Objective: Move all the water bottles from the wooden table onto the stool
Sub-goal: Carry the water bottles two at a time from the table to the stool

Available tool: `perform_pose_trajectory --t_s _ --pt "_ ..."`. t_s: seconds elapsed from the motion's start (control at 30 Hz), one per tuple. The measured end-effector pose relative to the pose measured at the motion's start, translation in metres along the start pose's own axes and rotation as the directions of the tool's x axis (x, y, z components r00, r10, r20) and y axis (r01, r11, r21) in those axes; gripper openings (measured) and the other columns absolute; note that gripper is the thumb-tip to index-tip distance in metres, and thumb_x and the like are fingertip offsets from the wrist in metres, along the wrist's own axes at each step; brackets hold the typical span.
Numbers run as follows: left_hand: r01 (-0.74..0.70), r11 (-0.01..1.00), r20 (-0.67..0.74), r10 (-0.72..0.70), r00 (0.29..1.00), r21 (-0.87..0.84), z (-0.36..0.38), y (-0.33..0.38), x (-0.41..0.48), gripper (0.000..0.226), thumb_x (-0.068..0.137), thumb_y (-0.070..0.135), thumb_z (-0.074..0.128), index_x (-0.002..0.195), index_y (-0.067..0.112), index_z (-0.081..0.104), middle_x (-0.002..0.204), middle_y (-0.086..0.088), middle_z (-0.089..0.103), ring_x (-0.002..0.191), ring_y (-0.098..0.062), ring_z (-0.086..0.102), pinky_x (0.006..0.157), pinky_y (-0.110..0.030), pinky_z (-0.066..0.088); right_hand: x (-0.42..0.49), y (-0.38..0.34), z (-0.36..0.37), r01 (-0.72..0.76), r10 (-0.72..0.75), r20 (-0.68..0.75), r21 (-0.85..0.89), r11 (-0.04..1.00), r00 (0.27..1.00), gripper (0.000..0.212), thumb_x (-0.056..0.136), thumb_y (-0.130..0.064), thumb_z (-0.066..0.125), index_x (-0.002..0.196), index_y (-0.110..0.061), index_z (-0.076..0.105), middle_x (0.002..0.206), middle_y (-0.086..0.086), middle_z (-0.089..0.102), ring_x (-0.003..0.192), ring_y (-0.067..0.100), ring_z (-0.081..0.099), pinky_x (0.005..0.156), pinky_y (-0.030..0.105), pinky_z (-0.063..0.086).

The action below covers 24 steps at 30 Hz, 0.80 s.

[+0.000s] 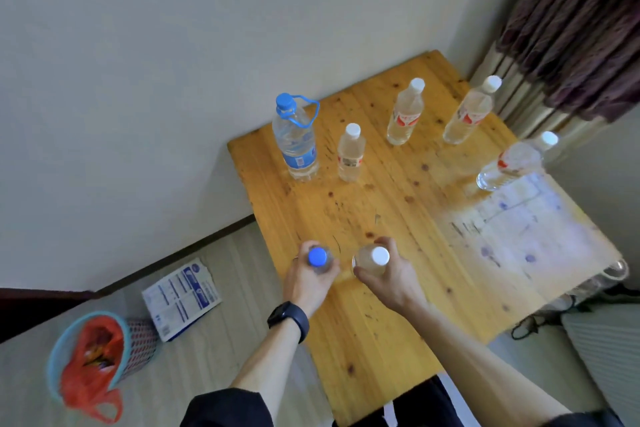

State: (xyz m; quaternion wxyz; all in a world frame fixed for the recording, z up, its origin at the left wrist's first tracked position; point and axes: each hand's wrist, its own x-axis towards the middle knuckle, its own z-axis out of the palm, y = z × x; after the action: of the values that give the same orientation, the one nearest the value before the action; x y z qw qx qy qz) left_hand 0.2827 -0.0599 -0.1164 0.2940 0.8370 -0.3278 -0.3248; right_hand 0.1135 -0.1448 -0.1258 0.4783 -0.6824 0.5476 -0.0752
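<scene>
Seven bottles: five stand upright on the far part of the wooden tabletop (398, 315); two are held at its near-left part.
Left side: the left grip (309, 277) has fingers curled round a blue-capped bottle (317, 256).
Right side: the right grip (387, 280) clasps a white-capped bottle (380, 255), just beside the other.
Standing: a large loop-handled bottle (296, 146), a small bottle (350, 158) beside it, a middle bottle (405, 116) and a corner bottle (469, 114) behind, an edge bottle (510, 166) far right.
Floor: a basket (59, 350) holding a red bag (91, 367); a printed box (181, 298).
</scene>
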Motion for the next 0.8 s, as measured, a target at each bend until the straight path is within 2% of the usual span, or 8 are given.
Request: perform_pose_trajectory --t_s 0.13,0.23,0.37,0.5,0.63,0.7,0.8 --pt "-0.109 0.991 0.065 0.104 0.992 0.076 0.0 0.017 -0.009 0.031 0.082 0.048 0.072 0.1 0.038 0.049 0.073 0.026 0.06 0.066 0.009 0.058 0.048 -0.008 0.037 -0.031 0.02 -0.034 -0.094 0.103 -0.112 0.08 0.992 0.988 0.06 0.067 -0.063 0.071 0.112 -0.043 0.037 0.086 -0.008 0.066 0.071 0.009 0.064 0.059 0.036 0.055" --pt "-0.223 0.964 0.181 0.196 0.964 0.143 0.013 0.049 -0.018 0.034 0.083 0.053 0.068 0.106 0.036 0.049 0.075 0.016 0.062 0.066 -0.009 0.059 0.047 -0.016 0.036 -0.068 0.042 -0.072 -0.13 0.161 -0.248 0.139 0.982 0.955 0.057 0.066 -0.07 0.071 0.106 -0.048 0.036 0.084 -0.012 0.067 0.067 0.002 0.064 0.054 0.026 0.054" --pt "-0.403 0.9 0.344 0.331 0.879 0.164 0.056 0.115 -0.04 0.04 0.083 0.057 0.067 0.111 0.035 0.05 0.083 0.006 0.066 0.074 -0.023 0.061 0.055 -0.026 0.039 -0.135 0.075 -0.13 -0.178 0.281 -0.437 0.262 0.948 0.854 0.054 0.066 -0.069 0.074 0.104 -0.05 0.04 0.08 -0.011 0.069 0.065 0.005 0.065 0.049 0.028 0.054" --pt "-0.59 0.804 0.493 0.484 0.723 0.077 0.126 0.189 -0.105 0.041 0.079 0.055 0.069 0.11 0.034 0.054 0.088 0.004 0.07 0.085 -0.027 0.065 0.064 -0.03 0.042 -0.229 0.12 -0.185 -0.197 0.419 -0.615 0.396 0.897 0.668 0.052 0.062 -0.066 0.076 0.1 -0.053 0.043 0.084 -0.014 0.069 0.073 0.0 0.064 0.057 0.024 0.051" --pt "-0.745 0.667 0.628 0.583 0.515 -0.007 0.203 0.246 -0.209 0.038 0.078 0.055 0.07 0.108 0.036 0.054 0.094 0.004 0.072 0.091 -0.028 0.065 0.071 -0.031 0.048 -0.348 0.174 -0.222 -0.201 0.528 -0.715 0.495 0.846 0.458 0.054 0.059 -0.063 0.073 0.101 -0.047 0.044 0.083 -0.014 0.066 0.078 0.004 0.062 0.061 0.025 0.047" --pt "-0.796 0.601 0.674 0.616 0.409 -0.066 0.24 0.266 -0.273 0.042 0.07 0.063 0.064 0.103 0.039 0.053 0.089 0.006 0.07 0.086 -0.024 0.065 0.069 -0.029 0.048 -0.411 0.202 -0.231 -0.197 0.566 -0.754 0.531 0.824 0.333 0.056 0.057 -0.066 0.069 0.102 -0.043 0.045 0.082 -0.013 0.066 0.078 0.013 0.063 0.064 0.028 0.048" --pt "-0.809 0.562 0.738 0.617 0.272 -0.172 0.292 0.283 -0.379 0.044 0.061 0.069 0.059 0.096 0.044 0.051 0.079 0.013 0.068 0.069 -0.008 0.063 0.059 -0.021 0.048 -0.506 0.243 -0.24 -0.189 0.605 -0.784 0.579 0.793 0.138 0.062 0.055 -0.069 0.064 0.105 -0.037 0.047 0.083 -0.009 0.066 0.081 0.025 0.063 0.069 0.032 0.048"
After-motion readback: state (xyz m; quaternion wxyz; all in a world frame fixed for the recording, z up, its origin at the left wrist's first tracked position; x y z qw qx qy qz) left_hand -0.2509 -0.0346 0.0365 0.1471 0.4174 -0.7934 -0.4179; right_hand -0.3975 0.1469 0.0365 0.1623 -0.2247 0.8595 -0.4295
